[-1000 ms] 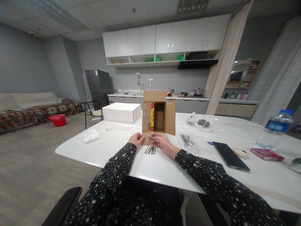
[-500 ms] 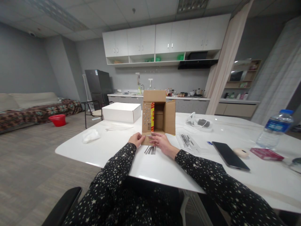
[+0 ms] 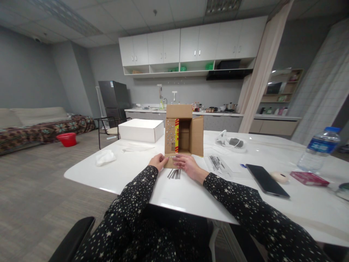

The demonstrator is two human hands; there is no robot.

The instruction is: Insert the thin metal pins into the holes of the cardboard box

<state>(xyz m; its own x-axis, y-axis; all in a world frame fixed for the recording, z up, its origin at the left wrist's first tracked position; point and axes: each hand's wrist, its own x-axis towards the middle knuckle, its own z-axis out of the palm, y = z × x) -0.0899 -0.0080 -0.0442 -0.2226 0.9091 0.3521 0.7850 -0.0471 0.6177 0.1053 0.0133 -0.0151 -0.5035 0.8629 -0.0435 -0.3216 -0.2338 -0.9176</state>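
Observation:
An open cardboard box (image 3: 196,136) faces me on the white table, its flaps folded outward. My left hand (image 3: 158,161) is closed on the left edge of the lower cardboard flap (image 3: 169,164). From the right, my right hand (image 3: 189,166) reaches over the same flap, fingers bent onto it; its thumb is hidden. A short row of small shiny dots shows on the flap between the hands. More such dots are scattered over the left flap (image 3: 169,134), beside a yellow and red strip (image 3: 177,136). Just in front lie several long metal screws or nails (image 3: 173,174).
A white box (image 3: 140,130) stands behind on the left, with a crumpled white tissue (image 3: 105,158) nearer. To the right are a clear bag of metal parts (image 3: 218,164), a white corded device (image 3: 231,142), a phone (image 3: 266,180), a pink box (image 3: 309,178) and a water bottle (image 3: 317,151).
My right hand's fingers have shifted very slightly over the flap. The left hand, the box and the metal pieces look unmoved.

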